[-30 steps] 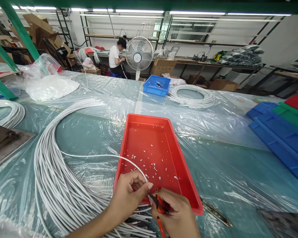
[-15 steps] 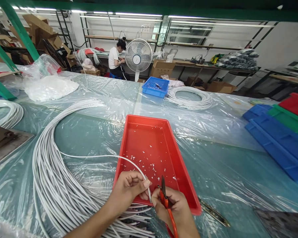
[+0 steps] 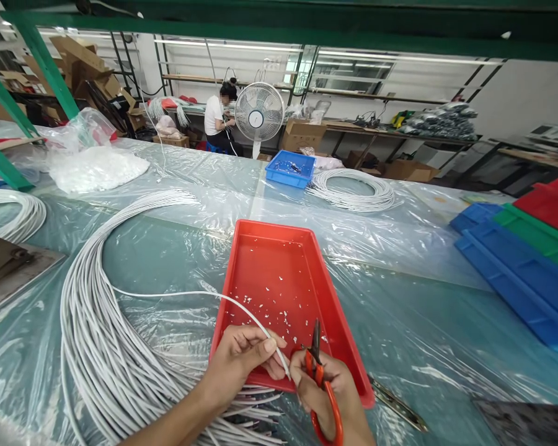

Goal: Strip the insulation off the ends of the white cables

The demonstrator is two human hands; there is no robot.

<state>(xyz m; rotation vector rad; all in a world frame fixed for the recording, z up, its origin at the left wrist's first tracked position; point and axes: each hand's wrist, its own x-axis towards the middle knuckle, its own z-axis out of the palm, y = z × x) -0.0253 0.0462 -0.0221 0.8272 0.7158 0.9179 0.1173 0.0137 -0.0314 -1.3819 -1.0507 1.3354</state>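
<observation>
A single white cable (image 3: 242,308) arcs out of the large bundle of white cables (image 3: 90,297), and my left hand (image 3: 248,356) pinches it near its end. Close by on the right, my right hand (image 3: 328,390) is closed around orange-handled scissors (image 3: 324,396), their dark blades pointing away from me. The right thumb and forefinger are at the cable's tip; whether they grip it is hard to see. Both hands are over the near end of a red tray (image 3: 279,266), which has small white scraps scattered on its floor.
A metal-handled cutter (image 3: 397,402) lies right of the tray. Stacked blue, green and red bins (image 3: 516,266) stand at right. Farther back are a blue tray (image 3: 290,168), a cable coil (image 3: 351,190), a plastic bag (image 3: 97,168), a fan (image 3: 259,111) and a seated person (image 3: 219,118).
My right hand has turned the scissors, so the orange handles now show spread apart and the blades sit slightly farther right. The cable's end has shifted a little to the right.
</observation>
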